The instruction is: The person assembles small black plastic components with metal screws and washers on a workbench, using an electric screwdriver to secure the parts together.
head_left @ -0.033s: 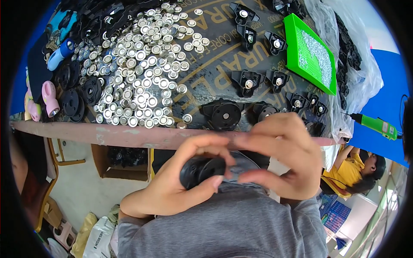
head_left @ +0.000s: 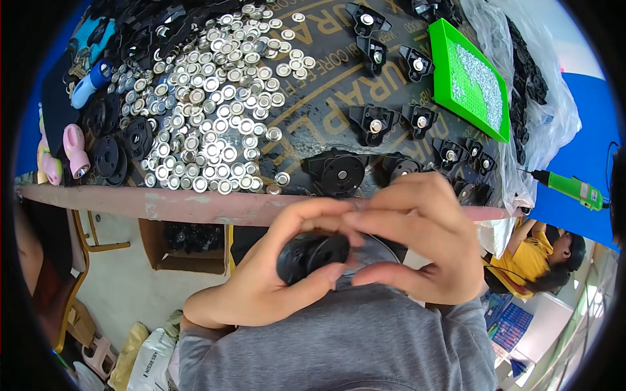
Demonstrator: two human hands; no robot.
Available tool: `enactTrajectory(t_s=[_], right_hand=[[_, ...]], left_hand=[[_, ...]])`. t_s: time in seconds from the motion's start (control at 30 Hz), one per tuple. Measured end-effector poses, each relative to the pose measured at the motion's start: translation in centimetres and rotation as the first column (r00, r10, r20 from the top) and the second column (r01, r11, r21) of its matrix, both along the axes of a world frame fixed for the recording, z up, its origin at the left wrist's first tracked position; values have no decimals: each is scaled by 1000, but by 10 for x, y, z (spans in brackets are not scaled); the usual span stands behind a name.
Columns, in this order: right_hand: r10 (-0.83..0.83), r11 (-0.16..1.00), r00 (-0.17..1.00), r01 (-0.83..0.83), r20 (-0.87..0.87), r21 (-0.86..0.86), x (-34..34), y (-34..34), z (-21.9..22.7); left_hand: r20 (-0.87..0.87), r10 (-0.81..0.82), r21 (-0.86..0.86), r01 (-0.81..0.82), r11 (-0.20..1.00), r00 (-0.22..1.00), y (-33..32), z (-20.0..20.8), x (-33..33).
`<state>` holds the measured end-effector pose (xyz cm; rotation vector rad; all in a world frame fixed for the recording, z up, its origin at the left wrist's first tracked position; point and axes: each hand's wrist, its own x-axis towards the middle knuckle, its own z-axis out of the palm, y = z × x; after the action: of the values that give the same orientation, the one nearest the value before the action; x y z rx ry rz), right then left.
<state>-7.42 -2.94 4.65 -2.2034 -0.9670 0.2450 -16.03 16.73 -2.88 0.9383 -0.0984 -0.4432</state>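
Both my hands hold a black round plastic part just below the table's front edge, over my grey-clothed lap. My left hand cups it from below and the left, thumb along its underside. My right hand closes over its right side, fingertips meeting the left fingers on top. A thin grey disc shows behind the part, mostly hidden by my fingers. On the dark mat lie a big heap of small silver ring caps and several black brackets with metal centres.
A green tray of tiny silver bits sits at the back right, beside a clear bag of black parts. A green power screwdriver hangs at right. Pink pieces lie at left. A cardboard box stands under the table; a person in yellow sits lower right.
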Motion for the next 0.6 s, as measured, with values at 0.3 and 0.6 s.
enactTrajectory(t_s=[0.3,0.6], right_hand=[[-50,980,958,101,-282,171,6,-17,-12],[-70,740,725,498,-685,452,0,-17,-23]], left_hand=[[2,15,4,-15,1000,1000,-20,-1,16],[-59,25,-10,-26,1000,998,-31,4,11]])
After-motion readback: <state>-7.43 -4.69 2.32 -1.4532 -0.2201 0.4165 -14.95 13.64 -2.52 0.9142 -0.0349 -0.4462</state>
